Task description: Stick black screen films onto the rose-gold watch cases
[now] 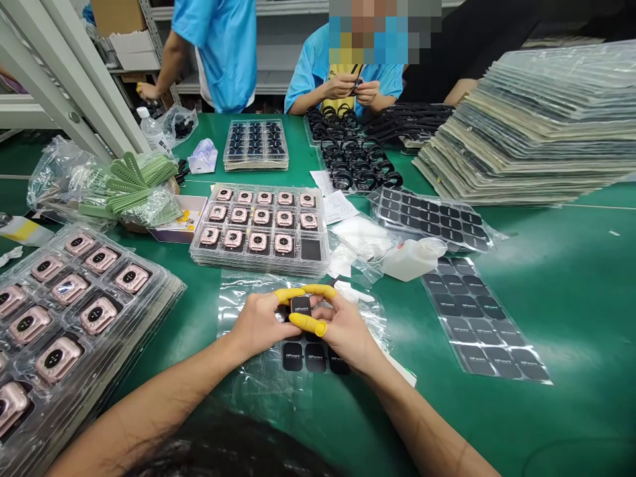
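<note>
**Small Black Watch Body Pinched Between Both Hands Over Film Sheet**

Held a small black watch body (pixel 301 305) between both hands, just above the clear film sheet (pixel 258 291) spread on the green worktop (pixel 571 298). Left hand (pixel 261 322) closed narrowly on the piece from its left side, yellow finger cots (pixel 291 294) on the fingertips. Right hand (pixel 342 329) closed on it from the right, another cot-covered finger curled beneath. Black square stickers (pixel 304 356) lay in a row on the film sheet, partly hidden under the right hand.

Just behind the film sheet stood a stack of clear trays (pixel 261 228) filled with rose-gold watch bodies, one pocket at its near right corner showing dark. Left of the film sheet, at the worktop's edge, lay a second stack of trays (pixel 74 298) with larger-looking rose-gold bodies. Right of the film sheet lay a white plastic bottle (pixel 412 257) on its side, and further right a long sheet of dark stickers (pixel 479 324). Well behind and to the right rose a tall pile of flat packs (pixel 541 126). Far behind the film sheet sat a co-worker in a blue shirt (pixel 311 66) among black straps (pixel 358 159), hands together over something small and dark. Behind and left, a bag of green straps (pixel 134 189).
</note>
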`<state>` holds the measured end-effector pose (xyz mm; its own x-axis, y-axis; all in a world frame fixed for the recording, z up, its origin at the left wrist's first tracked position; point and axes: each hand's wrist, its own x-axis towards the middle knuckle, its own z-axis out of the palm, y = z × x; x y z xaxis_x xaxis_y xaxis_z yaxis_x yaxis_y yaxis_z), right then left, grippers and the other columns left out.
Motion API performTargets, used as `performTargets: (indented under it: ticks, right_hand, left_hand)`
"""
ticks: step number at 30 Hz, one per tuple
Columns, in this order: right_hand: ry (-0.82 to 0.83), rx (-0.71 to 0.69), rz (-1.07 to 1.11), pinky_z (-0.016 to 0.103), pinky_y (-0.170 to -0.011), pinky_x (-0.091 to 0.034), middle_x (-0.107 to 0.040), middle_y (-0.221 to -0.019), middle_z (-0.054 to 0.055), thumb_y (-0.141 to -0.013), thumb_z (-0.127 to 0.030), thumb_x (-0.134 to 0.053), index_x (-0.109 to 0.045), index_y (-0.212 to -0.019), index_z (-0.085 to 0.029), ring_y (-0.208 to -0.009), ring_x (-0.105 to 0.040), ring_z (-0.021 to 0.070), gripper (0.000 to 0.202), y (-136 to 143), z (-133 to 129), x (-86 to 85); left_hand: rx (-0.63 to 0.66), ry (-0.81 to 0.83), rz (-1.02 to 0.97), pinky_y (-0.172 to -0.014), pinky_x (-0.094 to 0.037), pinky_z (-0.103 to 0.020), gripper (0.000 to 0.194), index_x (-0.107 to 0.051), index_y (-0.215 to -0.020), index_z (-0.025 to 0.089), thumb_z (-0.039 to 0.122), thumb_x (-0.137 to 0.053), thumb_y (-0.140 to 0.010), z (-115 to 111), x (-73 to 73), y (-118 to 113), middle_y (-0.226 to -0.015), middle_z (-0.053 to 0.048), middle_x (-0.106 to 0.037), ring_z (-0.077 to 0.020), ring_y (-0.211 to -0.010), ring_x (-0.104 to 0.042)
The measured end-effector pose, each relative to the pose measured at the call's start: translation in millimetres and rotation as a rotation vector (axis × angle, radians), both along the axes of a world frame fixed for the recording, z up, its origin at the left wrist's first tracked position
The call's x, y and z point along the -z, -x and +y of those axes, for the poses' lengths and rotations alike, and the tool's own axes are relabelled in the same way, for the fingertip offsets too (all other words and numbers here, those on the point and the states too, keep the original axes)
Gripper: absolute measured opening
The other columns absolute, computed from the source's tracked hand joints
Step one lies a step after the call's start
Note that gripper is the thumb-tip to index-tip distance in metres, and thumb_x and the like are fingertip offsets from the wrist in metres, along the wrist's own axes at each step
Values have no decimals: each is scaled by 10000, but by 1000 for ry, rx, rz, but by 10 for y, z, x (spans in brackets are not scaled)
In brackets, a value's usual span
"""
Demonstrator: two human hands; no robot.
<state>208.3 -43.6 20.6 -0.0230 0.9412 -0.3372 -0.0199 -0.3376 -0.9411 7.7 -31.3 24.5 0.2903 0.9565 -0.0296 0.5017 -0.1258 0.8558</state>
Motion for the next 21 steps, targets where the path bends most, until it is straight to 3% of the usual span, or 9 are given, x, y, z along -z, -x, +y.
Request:
performTargets:
  ticks: [3,5,9,12,14,16,19,21]
  right_hand:
    - [-11,1,-9,371,-614,-589,-724,-884,11,-652,-748,-1083,-760,-1004,-286,-695,-678,221,665,35,6,31]
    - [-14,28,2,388,-621,-613,-741,-871,20,-763,-819,-980,-769,-1022,-291,-678,-678,226,625,40,13,51]
    - [-82,-23,-18,359,-582,-583,-681,-799,-40,-693,-760,-1056,-797,-1154,-294,-636,-667,211,705,14,27,78]
    - [-99,-30,-74,398,-614,-624,-689,-748,-37,-797,-813,-973,-795,-1201,-304,-639,-718,248,675,-10,23,97]
    - [-111,-62,-85,419,-653,-657,-725,-759,-16,-813,-811,-970,-802,-1171,-302,-666,-744,261,644,-24,6,106]
    - [-151,-88,-76,403,-641,-658,-732,-766,-9,-740,-762,-1053,-818,-1101,-298,-672,-731,247,633,-45,-4,105]
    - [-198,0,-58,387,-606,-665,-764,-789,17,-741,-804,-1044,-840,-1050,-287,-664,-724,233,636,-124,85,59]
    - [-244,109,-84,396,-613,-678,-799,-843,40,-755,-869,-999,-851,-1081,-278,-686,-742,242,691,-220,269,-20]
  left_hand:
    - [26,28,-45,-941,-744,-376,518,-953,-1280,238,285,-1032,-770,13,-2,2,-1047,-22,-973,-293,-948,-917]
    - [36,50,-93,-963,-746,-369,516,-948,-1298,240,346,-1033,-800,21,-8,-1,-1109,-27,-979,-289,-977,-926]
    - [51,16,-49,-913,-736,-347,475,-956,-1265,258,314,-1028,-798,31,-15,3,-1046,-5,-976,-266,-914,-915]
    - [60,7,-29,-908,-739,-348,460,-958,-1264,268,334,-1027,-814,40,-13,15,-1035,-2,-975,-264,-904,-915]
    - [54,14,-30,-949,-749,-364,476,-953,-1282,275,350,-1033,-819,49,-13,23,-1079,-9,-980,-276,-949,-928]
    - [51,33,-25,-995,-759,-390,496,-950,-1277,270,346,-1052,-798,57,-9,28,-1087,-18,-983,-298,-980,-939]
    - [46,102,-83,-1088,-763,-427,632,-923,-1354,237,361,-1092,-758,67,10,23,-1156,-54,-987,-341,-1095,-950]
    - [29,132,-139,-1162,-747,-445,652,-886,-1439,225,348,-1051,-820,69,31,16,-1238,-75,-980,-348,-1190,-944]
